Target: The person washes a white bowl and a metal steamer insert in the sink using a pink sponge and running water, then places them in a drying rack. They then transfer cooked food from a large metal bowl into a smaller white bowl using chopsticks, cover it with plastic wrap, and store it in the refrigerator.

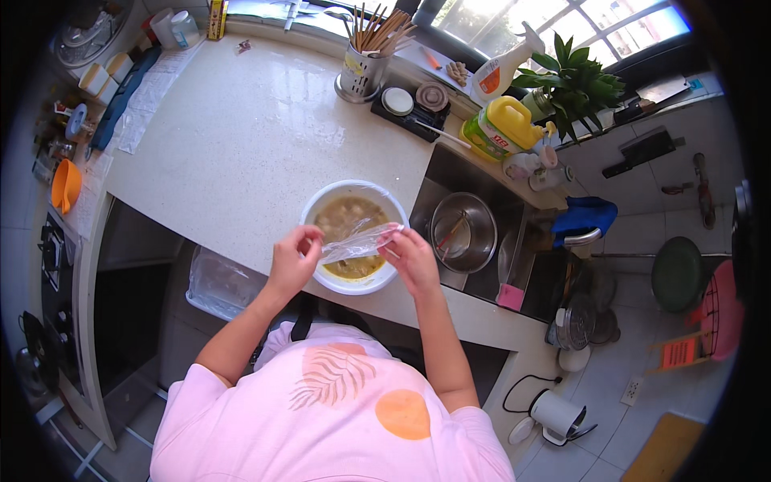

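A white bowl of brownish soup with pale chunks stands near the counter's front edge. Clear plastic film stretches in crumpled folds between my hands, across the middle of the bowl. My left hand pinches its left end by the bowl's left rim. At the right rim, the fingers of my right hand are closed on the other end. Whether this is a loose sheet or a bag, I cannot tell.
Right of the bowl, a steel pot with chopsticks in it sits in the sink. Behind stand a chopstick holder, a yellow jug, a spray bottle and a plant. An orange basket lies far left.
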A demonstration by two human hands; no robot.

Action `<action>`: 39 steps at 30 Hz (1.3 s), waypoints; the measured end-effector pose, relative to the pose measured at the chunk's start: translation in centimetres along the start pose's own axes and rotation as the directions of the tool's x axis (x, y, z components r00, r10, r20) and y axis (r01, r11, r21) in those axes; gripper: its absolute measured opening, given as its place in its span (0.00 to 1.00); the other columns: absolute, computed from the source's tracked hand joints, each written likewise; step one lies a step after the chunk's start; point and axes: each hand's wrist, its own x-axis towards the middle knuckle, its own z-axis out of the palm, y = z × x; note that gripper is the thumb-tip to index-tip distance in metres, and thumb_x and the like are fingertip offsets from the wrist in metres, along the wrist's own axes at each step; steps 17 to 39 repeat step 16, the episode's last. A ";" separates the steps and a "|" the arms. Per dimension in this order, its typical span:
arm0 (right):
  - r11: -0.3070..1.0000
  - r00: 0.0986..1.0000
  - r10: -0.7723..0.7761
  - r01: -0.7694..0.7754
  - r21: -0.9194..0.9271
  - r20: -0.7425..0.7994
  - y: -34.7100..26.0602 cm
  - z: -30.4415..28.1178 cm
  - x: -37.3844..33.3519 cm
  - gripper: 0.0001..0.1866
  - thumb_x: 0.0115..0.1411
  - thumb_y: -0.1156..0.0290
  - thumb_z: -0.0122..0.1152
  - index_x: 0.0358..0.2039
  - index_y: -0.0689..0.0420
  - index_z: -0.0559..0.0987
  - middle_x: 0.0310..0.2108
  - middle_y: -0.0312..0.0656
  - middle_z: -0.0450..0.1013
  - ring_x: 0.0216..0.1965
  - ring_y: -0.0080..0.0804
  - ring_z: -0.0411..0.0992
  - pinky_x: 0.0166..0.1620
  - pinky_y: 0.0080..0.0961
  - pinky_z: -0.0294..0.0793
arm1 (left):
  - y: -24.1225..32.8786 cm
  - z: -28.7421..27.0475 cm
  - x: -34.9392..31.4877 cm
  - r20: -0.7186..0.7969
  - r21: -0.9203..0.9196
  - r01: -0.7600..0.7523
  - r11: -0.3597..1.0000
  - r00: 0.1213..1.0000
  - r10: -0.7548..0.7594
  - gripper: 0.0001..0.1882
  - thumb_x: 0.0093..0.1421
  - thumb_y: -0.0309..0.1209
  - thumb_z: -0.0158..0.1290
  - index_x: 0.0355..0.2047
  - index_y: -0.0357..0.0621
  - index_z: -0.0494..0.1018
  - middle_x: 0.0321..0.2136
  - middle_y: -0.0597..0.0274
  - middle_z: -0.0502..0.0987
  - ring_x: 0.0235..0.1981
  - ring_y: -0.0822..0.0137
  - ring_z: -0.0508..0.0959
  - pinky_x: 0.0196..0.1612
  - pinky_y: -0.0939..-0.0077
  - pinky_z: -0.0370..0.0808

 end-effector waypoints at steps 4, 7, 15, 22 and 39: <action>0.992 0.998 0.033 -0.027 -0.123 0.054 -2.7 1.3 1.3 0.10 0.58 0.72 0.46 0.38 0.62 0.71 0.33 0.40 0.72 0.35 0.27 0.71 0.41 0.24 0.72 | 2.9 0.3 3.2 0.074 0.105 -0.575 0.811 0.818 0.570 0.12 0.56 0.28 0.46 0.40 0.37 0.69 0.25 0.54 0.74 0.28 0.67 0.74 0.34 0.74 0.70; 0.991 0.997 0.022 -0.011 -0.133 0.078 -3.8 2.0 1.8 0.10 0.59 0.71 0.46 0.38 0.62 0.72 0.31 0.40 0.72 0.34 0.27 0.72 0.41 0.24 0.72 | 1.8 1.1 5.5 0.520 0.023 -0.125 0.992 0.849 0.095 0.16 0.59 0.32 0.44 0.45 0.36 0.67 0.31 0.59 0.74 0.32 0.70 0.73 0.37 0.77 0.69; 0.862 0.980 -0.162 0.199 -0.467 0.118 -5.9 2.0 1.5 0.12 0.60 0.69 0.46 0.40 0.62 0.73 0.33 0.40 0.72 0.35 0.27 0.73 0.42 0.23 0.72 | 0.3 -1.1 11.6 0.648 -0.063 0.304 0.951 0.737 -0.192 0.20 0.58 0.45 0.46 0.40 0.41 0.72 0.21 0.71 0.67 0.19 0.79 0.63 0.21 0.83 0.63; 0.841 0.976 -0.189 0.219 -0.494 0.112 -6.0 1.8 1.4 0.13 0.60 0.68 0.46 0.41 0.61 0.73 0.33 0.41 0.72 0.35 0.27 0.73 0.42 0.23 0.72 | 0.3 -1.1 11.6 0.615 0.094 0.200 0.975 0.759 -0.215 0.24 0.54 0.45 0.52 0.46 0.43 0.70 0.25 0.68 0.71 0.20 0.78 0.66 0.23 0.83 0.66; 0.841 0.976 -0.189 0.219 -0.494 0.112 -6.0 1.8 1.4 0.13 0.60 0.68 0.46 0.41 0.61 0.73 0.33 0.41 0.72 0.35 0.27 0.73 0.42 0.23 0.72 | 0.3 -1.1 11.6 0.615 0.094 0.200 0.975 0.759 -0.215 0.24 0.54 0.45 0.52 0.46 0.43 0.70 0.25 0.68 0.71 0.20 0.78 0.66 0.23 0.83 0.66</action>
